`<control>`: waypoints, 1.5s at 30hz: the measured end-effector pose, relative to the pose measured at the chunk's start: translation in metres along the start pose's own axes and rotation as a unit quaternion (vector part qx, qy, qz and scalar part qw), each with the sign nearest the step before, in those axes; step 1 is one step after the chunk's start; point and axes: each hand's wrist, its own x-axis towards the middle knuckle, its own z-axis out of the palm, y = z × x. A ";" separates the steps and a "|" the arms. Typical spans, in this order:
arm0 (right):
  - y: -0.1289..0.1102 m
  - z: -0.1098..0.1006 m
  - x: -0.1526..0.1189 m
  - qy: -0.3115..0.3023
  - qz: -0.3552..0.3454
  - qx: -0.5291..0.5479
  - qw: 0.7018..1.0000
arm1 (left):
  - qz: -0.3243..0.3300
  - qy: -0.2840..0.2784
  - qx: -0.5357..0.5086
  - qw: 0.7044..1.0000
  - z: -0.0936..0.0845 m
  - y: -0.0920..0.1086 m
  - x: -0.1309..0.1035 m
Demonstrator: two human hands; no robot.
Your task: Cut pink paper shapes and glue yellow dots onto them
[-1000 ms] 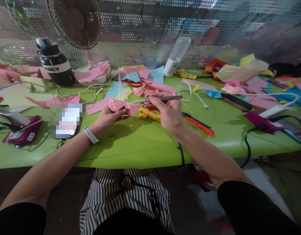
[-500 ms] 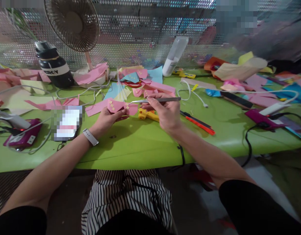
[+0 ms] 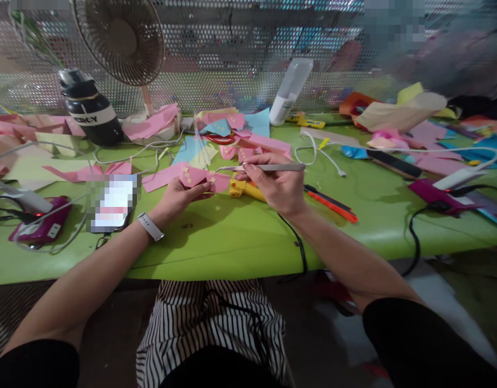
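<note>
My left hand point(image 3: 183, 196) pinches a piece of pink paper point(image 3: 195, 177) that has small pale yellow squares on it. My right hand point(image 3: 278, 183) grips a pair of metal tweezers point(image 3: 268, 167), their tips pointing left at the pink paper's upper right part. Whether the tips touch the paper or hold a square, I cannot make out. A yellow glue gun point(image 3: 246, 189) lies just under my right hand, partly hidden by it. Right of that hand rests an orange and black utility knife point(image 3: 331, 203).
A phone point(image 3: 115, 203) lies left of my left forearm. Behind stand a black bottle point(image 3: 97, 121), a fan point(image 3: 121, 43) and a white bottle point(image 3: 291, 91). Pink and blue paper scraps point(image 3: 256, 123) and a white cable point(image 3: 309, 148) cover the back. Purple power strips point(image 3: 438, 196) sit at both sides.
My right hand and the tweezers have shifted slightly right, with the tips a little farther from the left thumb. The left hand keeps hold of the pink paper.
</note>
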 end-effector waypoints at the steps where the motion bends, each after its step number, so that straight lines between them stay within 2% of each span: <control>1: 0.000 -0.001 0.000 -0.003 -0.004 -0.003 1.000 | 0.000 -0.001 0.003 1.000 0.000 0.000 0.000; 6: 0.002 -0.003 0.000 -0.025 -0.026 -0.002 0.999 | 0.001 -0.008 0.005 1.000 -0.001 -0.001 0.001; 13: -0.002 -0.004 -0.001 -0.025 -0.028 -0.031 0.999 | 0.002 -0.004 0.013 1.000 -0.002 -0.002 0.001; 27: 0.006 -0.007 0.002 -0.057 -0.113 -0.034 0.991 | -0.004 -0.015 0.030 0.999 -0.001 0.000 0.000; 36: 0.005 -0.010 0.002 -0.064 -0.080 -0.012 0.995 | -0.001 -0.022 0.032 0.999 -0.003 0.000 -0.001; 45: 0.003 -0.010 0.004 -0.076 -0.081 -0.030 0.993 | -0.003 -0.028 0.048 0.998 -0.004 -0.003 0.000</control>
